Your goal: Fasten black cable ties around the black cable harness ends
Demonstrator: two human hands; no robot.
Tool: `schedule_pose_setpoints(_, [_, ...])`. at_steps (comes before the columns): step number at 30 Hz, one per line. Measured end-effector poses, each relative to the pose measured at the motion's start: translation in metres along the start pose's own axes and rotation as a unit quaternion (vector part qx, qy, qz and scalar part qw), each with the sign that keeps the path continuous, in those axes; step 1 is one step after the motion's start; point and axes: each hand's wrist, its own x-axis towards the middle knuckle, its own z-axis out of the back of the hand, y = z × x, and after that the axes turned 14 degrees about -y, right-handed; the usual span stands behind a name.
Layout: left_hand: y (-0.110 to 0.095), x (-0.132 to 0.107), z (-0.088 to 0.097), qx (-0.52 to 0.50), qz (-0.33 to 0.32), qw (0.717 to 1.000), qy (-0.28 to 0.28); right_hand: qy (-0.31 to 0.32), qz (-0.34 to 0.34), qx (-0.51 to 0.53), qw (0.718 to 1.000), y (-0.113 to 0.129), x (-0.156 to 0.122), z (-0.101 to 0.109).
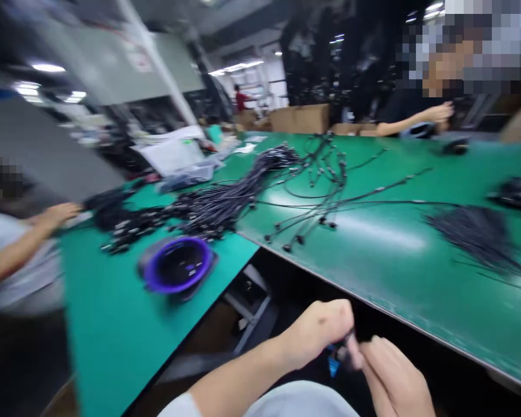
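My left hand (pixel 319 333) and my right hand (pixel 393 376) meet below the near edge of the green table (pixel 373 231), over my lap. Both pinch a small black part with a blue piece (pixel 333 364) between the fingertips; blur hides what it is. Loose black cables with connectors (pixel 321 197) lie spread on the table ahead, and a thick bundle of black cables (pixel 238 197) lies to their left.
A purple-rimmed round container (pixel 178 265) sits on the left table section. A pile of thin black ties (pixel 477 234) lies at right. One person's arm (pixel 26 243) rests at the left, another person's arm (pixel 417 119) at the far side. Cardboard boxes (pixel 301 117) stand behind.
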Motion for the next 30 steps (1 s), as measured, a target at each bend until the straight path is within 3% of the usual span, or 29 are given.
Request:
schedule_pose_setpoints(2, [0.009,-0.008,0.000,0.061,-0.066,0.995,0.050,-0.013,-0.029,-0.029,0.999,-0.003,0.004,0.013])
schedule_pose_setpoints(4, [0.030,-0.012,-0.002,0.072,-0.091,0.993,0.023,-0.041,-0.071,-0.057,0.995,-0.005,0.010,0.023])
schedule_pose_setpoints(6, [0.051,-0.011,-0.006,0.041,-0.073,0.996,-0.026,-0.061,-0.101,-0.051,0.992,-0.005,0.014,0.028])
schedule_pose_setpoints(8, [0.062,-0.007,-0.010,0.021,-0.044,0.998,-0.028,-0.070,-0.126,-0.011,0.989,-0.002,0.016,0.028])
schedule_pose_setpoints(13, [0.044,-0.001,-0.028,0.098,-0.049,0.993,0.042,-0.071,-0.223,0.123,0.964,0.002,0.016,0.024])
schedule_pose_setpoints(16, [0.037,0.002,-0.047,0.057,-0.071,0.995,0.047,-0.096,-0.299,0.138,0.939,-0.003,0.012,0.026])
schedule_pose_setpoints(18, [0.043,0.007,-0.058,0.001,-0.065,0.997,0.045,-0.104,-0.291,0.062,0.949,-0.008,0.008,0.024])
schedule_pose_setpoints(20, [0.052,0.011,-0.065,-0.053,-0.046,0.997,0.045,-0.095,-0.237,-0.066,0.965,-0.009,0.004,0.020])
schedule_pose_setpoints(23, [0.061,0.015,-0.071,-0.055,-0.054,0.995,0.065,-0.070,-0.169,-0.181,0.966,-0.007,-0.002,0.013])
schedule_pose_setpoints(27, [0.055,0.028,-0.066,0.027,-0.120,0.988,0.094,-0.053,-0.199,-0.179,0.962,-0.011,-0.013,0.016])
schedule_pose_setpoints(30, [0.035,0.027,-0.050,0.022,-0.132,0.989,0.062,0.016,-0.187,-0.134,0.973,-0.019,-0.009,0.013])
